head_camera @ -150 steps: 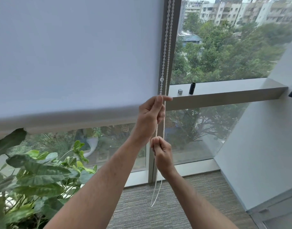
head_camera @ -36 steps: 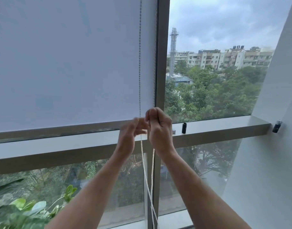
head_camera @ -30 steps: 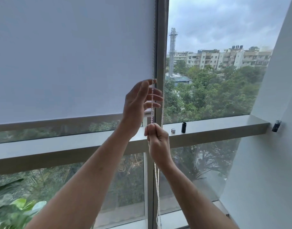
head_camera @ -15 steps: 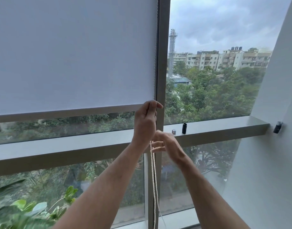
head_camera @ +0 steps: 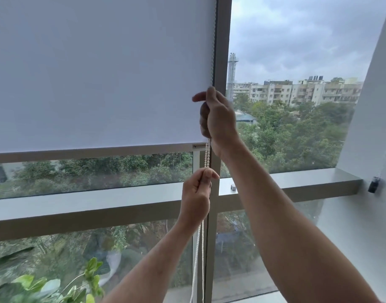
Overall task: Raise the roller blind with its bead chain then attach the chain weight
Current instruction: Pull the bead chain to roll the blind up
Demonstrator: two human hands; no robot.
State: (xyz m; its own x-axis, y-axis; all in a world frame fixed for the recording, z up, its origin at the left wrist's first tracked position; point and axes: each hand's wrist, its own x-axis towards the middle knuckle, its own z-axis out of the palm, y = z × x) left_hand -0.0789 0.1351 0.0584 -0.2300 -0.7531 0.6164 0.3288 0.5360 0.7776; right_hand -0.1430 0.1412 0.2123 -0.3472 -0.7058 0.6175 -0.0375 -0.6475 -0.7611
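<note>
We note the roller blind covering the upper part of the left window pane, its bottom bar level and hanging above the window ledge, with a strip of glass showing between them. The bead chain runs along the blind's right edge beside the vertical window frame. Our right hand is the upper one, closed in a fist around the chain just above the bottom bar's right end. Our left hand sits directly below it, fingers curled and pinching the chain between thumb and forefinger. The two hands are apart, a short taut run of beads visible between them. Below the left hand the two white strands hang down together past the ledge toward the bottom edge of the view. A small metallic piece rests on the ledge just right of the frame; we cannot tell what it is. Green leaves show at lower left.
</note>
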